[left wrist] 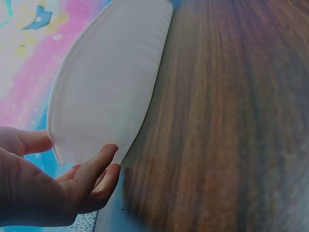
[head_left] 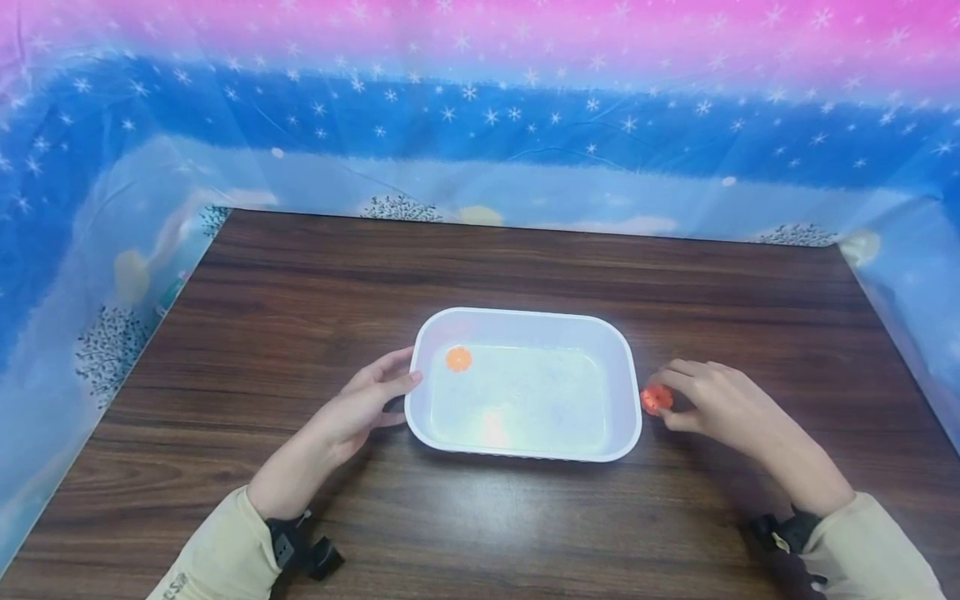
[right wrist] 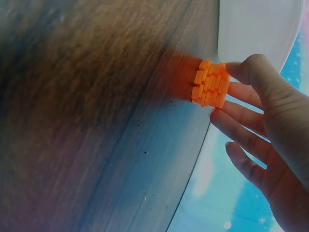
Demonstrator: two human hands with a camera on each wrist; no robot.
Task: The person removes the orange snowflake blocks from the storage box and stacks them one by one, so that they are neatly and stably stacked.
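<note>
A white rectangular plastic basin (head_left: 525, 448) with rounded corners sits in front of me. My left hand (head_left: 360, 408) grips its left end, thumb over the rim and fingers against the outer wall; the left wrist view shows this hand (left wrist: 63, 188) low on the basin's side (left wrist: 106, 82). Just outside the basin's right end, my right hand (head_left: 716, 408) pinches a short stack of orange toothed discs (head_left: 657, 399) between thumb and fingers. Up close, the stacked discs (right wrist: 211, 83) show several notched layers, near the tabletop. A single orange disc (head_left: 458, 358) lies inside the basin, toward its far left corner.
The dark wood-grain table (head_left: 480, 533) extends around the basin on all sides. A pink and blue snowflake-patterned cloth (head_left: 480, 108) hangs behind the table and along both sides. Black wrist straps with cameras (head_left: 300, 546) sit at both cuffs.
</note>
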